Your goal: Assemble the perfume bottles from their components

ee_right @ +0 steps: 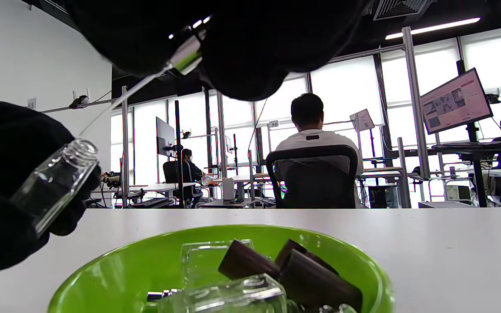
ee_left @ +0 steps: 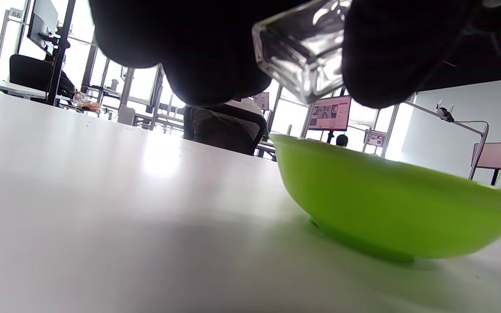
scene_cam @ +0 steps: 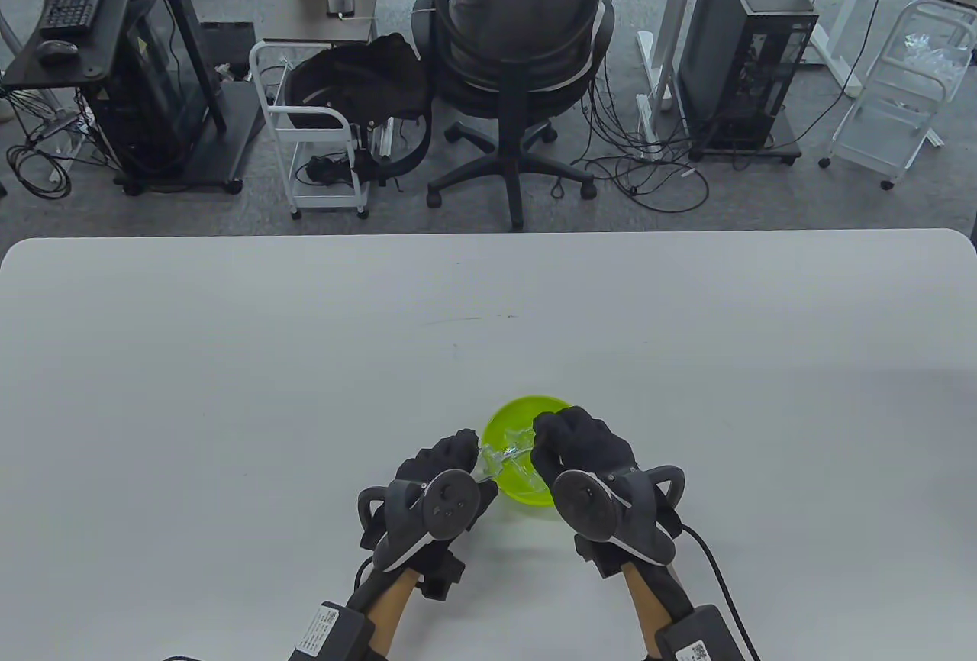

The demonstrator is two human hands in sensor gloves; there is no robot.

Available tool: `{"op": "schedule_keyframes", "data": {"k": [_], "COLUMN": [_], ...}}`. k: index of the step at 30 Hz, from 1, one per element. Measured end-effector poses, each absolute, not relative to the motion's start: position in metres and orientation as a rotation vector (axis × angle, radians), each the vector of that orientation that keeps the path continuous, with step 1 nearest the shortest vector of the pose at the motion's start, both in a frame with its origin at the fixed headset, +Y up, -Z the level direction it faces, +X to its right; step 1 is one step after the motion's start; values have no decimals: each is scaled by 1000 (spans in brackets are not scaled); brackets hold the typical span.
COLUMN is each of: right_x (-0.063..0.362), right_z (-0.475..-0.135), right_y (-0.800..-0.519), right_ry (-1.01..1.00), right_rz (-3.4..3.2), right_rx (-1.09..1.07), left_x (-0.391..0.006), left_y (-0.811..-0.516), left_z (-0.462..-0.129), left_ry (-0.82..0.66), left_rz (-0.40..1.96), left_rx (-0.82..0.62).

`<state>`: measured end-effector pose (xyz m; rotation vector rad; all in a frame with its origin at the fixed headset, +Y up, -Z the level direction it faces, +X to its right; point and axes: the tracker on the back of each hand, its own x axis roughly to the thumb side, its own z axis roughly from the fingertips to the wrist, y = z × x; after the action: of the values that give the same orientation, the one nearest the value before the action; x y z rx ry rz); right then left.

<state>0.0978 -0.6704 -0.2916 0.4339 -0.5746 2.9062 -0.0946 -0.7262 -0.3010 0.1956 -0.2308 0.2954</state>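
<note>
Right then, my left hand (scene_cam: 446, 474) held a small clear glass bottle (ee_right: 52, 182), with my fingers curled round it. The bottle was tilted, and its open neck pointed up toward my right hand (scene_cam: 580, 443). My right hand pinched a spray pump (ee_right: 187, 54), and its thin white tube (ee_right: 120, 98) reached down close to the bottle's mouth. Both hands were over the near edge of a green bowl (scene_cam: 507, 417) on the white tabletop (scene_cam: 229, 386). Inside the bowl lay brown caps (ee_right: 315, 278) and more glass bottles (ee_right: 228, 298).
</note>
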Motion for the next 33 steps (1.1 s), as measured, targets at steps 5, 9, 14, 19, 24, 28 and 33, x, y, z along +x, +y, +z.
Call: {"op": "schedule_keyframes", "data": {"k": [5,9,14,19,24,28,33], "right_x": [90,81,82,88,95,95,99], "right_z": [-292,-292,-293,-296,-300,-304,-307], "right_y": [-682,-688,-690,-691,-694,-700,-699], "right_ry": [-598,-488,-437,-373,-284,-260,-137], "right_rz": [2941,2941,2878,2775,2686,2599,2539], "right_rx": [448,547,597,604,564,445,510], "left_x": [-92,-90,-87,-84,-85,-88,-90], "left_y": [-726,-725,-724,-721,-720,-717,-718], "left_z": [-300,-299,-296,-292,-292,-292,-293], "left_ry": [-241,-251,-284,-339,-390,-409,-419], "left_rz": [282,284,274,307,312,331,353], "left_rx": [199,207,224,272,308,327,312]}}
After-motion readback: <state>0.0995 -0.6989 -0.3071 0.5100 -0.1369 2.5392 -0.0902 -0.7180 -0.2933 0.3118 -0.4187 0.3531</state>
